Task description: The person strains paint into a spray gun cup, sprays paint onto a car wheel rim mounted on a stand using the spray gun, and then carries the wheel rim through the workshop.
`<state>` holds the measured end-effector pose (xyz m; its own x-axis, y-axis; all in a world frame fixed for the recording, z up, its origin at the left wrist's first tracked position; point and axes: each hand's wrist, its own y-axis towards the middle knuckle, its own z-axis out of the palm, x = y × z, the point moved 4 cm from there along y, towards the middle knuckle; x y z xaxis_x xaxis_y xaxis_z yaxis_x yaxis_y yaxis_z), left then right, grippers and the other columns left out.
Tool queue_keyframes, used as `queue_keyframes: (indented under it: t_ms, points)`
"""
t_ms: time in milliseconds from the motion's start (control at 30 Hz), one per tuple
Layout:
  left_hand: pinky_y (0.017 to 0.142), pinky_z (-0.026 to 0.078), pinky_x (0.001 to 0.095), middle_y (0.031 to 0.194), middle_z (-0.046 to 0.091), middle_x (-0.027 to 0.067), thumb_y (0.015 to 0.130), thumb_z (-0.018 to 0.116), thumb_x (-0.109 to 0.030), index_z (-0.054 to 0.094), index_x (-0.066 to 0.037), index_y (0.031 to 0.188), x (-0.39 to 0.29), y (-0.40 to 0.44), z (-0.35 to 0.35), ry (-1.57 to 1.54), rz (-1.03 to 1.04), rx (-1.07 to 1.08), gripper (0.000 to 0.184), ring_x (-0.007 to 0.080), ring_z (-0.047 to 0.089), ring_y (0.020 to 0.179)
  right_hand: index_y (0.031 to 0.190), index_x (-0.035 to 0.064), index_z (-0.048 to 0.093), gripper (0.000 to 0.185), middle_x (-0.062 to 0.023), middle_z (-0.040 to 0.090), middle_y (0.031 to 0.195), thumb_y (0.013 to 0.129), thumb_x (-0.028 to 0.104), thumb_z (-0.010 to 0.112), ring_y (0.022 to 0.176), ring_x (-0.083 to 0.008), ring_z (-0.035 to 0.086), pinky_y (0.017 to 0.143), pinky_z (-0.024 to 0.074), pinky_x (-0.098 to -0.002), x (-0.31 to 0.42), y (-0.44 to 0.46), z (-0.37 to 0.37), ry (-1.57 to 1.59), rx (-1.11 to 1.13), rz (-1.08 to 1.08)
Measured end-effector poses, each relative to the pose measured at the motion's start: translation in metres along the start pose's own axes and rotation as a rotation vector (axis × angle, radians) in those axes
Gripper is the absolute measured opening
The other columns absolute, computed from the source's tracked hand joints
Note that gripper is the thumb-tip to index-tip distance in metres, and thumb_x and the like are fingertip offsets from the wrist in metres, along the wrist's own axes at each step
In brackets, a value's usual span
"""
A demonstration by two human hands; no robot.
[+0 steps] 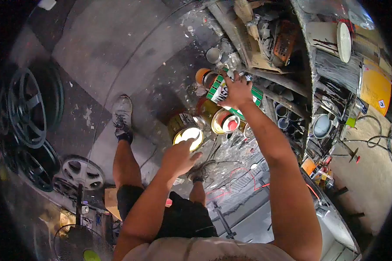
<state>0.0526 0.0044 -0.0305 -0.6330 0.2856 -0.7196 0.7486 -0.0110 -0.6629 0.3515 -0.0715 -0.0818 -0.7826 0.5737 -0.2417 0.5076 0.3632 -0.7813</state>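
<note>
My right hand (237, 92) is spread across a green and white rectangular tin (216, 93), with its fingers over the upper edge and the thumb on the face. The tin leans among other cans on the floor. My left hand (178, 157) is by the rim of a round can (181, 123) with a bright, pale yellowish top. Its index finger points over that top and its thumb stands apart; the other fingers are partly hidden. Between the hands are a can with a pale rim (217, 122) and a smaller can with a red top (231, 125).
An empty-looking cup (214, 55) and an orange-topped can (202, 75) lie beyond the tin. A cluttered shelf (308, 78) runs along the right, with a white bucket (331, 38) and a yellow can (374, 87). Wheel rims (28, 106) stand at left; a red hose (248, 172) crosses the floor.
</note>
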Motion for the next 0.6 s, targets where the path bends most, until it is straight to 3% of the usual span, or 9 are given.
queue_keyframes:
  t_ms: [333, 367, 600]
  points:
    - [0.093, 0.055, 0.0484, 0.119, 0.07, 0.0256, 0.093, 0.072, -0.04, 0.057, -0.001, 0.137, -0.002, -0.002, -0.005, -0.037, -0.045, 0.015, 0.06, 0.0408, 0.069, 0.109, 0.166, 0.0384, 0.008, 0.136, -0.0231, 0.025, 0.167, 0.061, 0.052, 0.093, 0.149, -0.0504, 0.032, 0.117, 0.0294, -0.0687, 0.007, -0.001, -0.006, 0.045, 0.001, 0.035]
    - [0.093, 0.055, 0.0485, 0.119, 0.07, 0.0253, 0.093, 0.072, -0.04, 0.057, -0.001, 0.137, -0.001, -0.003, -0.005, -0.034, -0.034, 0.003, 0.061, 0.0408, 0.069, 0.109, 0.165, 0.0349, 0.013, 0.133, -0.0208, 0.027, 0.166, 0.06, 0.058, 0.092, 0.147, -0.0501, 0.034, 0.114, 0.0323, -0.0691, 0.007, 0.0, -0.004, 0.012, -0.007, 0.028]
    - [0.094, 0.054, 0.0501, 0.121, 0.069, 0.0241, 0.093, 0.071, -0.04, 0.056, -0.001, 0.138, 0.0, -0.003, -0.006, -0.038, -0.023, -0.004, 0.061, 0.0405, 0.068, 0.111, 0.165, 0.0352, 0.012, 0.134, -0.0222, 0.027, 0.166, 0.061, 0.058, 0.092, 0.147, -0.0512, 0.033, 0.114, 0.0311, -0.0702, 0.008, 0.003, -0.003, 0.003, -0.011, 0.034]
